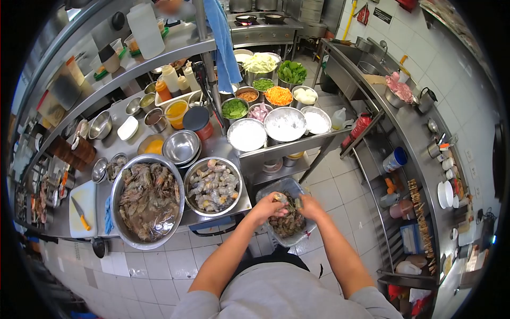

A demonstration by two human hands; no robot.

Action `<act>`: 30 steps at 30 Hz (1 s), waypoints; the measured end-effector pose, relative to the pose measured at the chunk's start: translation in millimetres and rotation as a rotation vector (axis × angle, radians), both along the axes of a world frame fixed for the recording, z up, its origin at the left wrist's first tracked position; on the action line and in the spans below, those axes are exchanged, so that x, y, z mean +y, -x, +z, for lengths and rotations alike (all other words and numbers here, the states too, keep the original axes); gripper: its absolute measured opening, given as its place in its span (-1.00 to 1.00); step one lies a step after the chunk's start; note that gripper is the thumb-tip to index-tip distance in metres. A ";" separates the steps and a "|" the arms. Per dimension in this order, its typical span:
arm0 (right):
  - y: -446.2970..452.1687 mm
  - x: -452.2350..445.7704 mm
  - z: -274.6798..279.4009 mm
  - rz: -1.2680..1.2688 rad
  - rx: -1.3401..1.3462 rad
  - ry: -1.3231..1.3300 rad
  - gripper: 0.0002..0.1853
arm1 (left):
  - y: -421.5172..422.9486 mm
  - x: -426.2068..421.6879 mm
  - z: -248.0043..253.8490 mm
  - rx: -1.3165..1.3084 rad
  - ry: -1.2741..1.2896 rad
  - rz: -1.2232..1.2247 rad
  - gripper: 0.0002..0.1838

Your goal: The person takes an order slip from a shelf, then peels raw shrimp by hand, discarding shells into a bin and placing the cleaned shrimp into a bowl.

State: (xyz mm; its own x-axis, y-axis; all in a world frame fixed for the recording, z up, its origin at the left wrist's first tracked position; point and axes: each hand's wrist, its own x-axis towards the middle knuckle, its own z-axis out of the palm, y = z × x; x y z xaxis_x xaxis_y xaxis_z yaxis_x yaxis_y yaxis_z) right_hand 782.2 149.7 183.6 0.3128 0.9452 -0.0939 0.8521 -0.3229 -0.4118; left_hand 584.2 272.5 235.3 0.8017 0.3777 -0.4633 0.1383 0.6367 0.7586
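Both my hands are over a clear plastic tub (pixel 306 235) that holds a heap of dark shrimp pieces (pixel 288 222). My left hand (pixel 270 206) is at the tub's left side, its fingers curled around something too small to make out. At the right side, my right hand (pixel 310 206) is bent inward and blurred, so its fingers are unclear. To the left, a steel bowl (pixel 240 199) holds peeled shrimp (pixel 214 185). Beside it, a larger steel basin (pixel 121 226) contains whole raw shrimp (pixel 149 196) in liquid.
A cutting board (pixel 81 196) with an orange-handled knife (pixel 82 215) lies far left. Nested steel bowls (pixel 181 147) stand behind the shrimp bowls. Containers of chopped vegetables (pixel 279 95) and white powder (pixel 285 123) stand ahead. A steel counter (pixel 419 159) runs along the right.
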 end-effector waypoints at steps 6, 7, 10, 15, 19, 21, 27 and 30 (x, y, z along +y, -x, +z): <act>21.5 7.2 10.9 -0.149 0.926 -0.104 -0.65 | -7.9 -3.2 5.1 -0.062 -0.078 0.209 -0.69; 27.7 6.3 22.3 -0.290 1.340 0.012 -0.69 | -7.3 -3.4 5.1 -0.035 -0.121 0.229 -0.70; 39.2 6.9 44.4 -0.244 1.465 -0.028 -0.74 | -6.7 -4.5 0.4 -0.038 -0.284 0.248 -0.64; 36.5 10.3 34.9 -0.169 0.934 -0.105 -0.77 | 0.7 -3.3 -10.4 0.081 -0.634 0.145 -0.66; 53.9 15.9 53.0 -0.198 0.583 -0.201 -0.76 | 3.9 -10.9 -10.8 0.296 -1.023 0.161 -0.68; 58.4 21.3 55.5 -0.203 0.450 -0.203 -0.77 | 6.2 -12.4 -5.2 0.328 -1.070 0.166 -0.67; 33.6 35.9 12.2 -0.412 0.284 -0.197 -0.76 | 29.5 -12.6 16.3 0.424 -1.083 0.208 -0.67; 0.3 24.9 -2.5 -0.329 0.370 -0.170 -0.75 | 60.7 11.3 11.6 0.244 -0.717 0.227 -0.70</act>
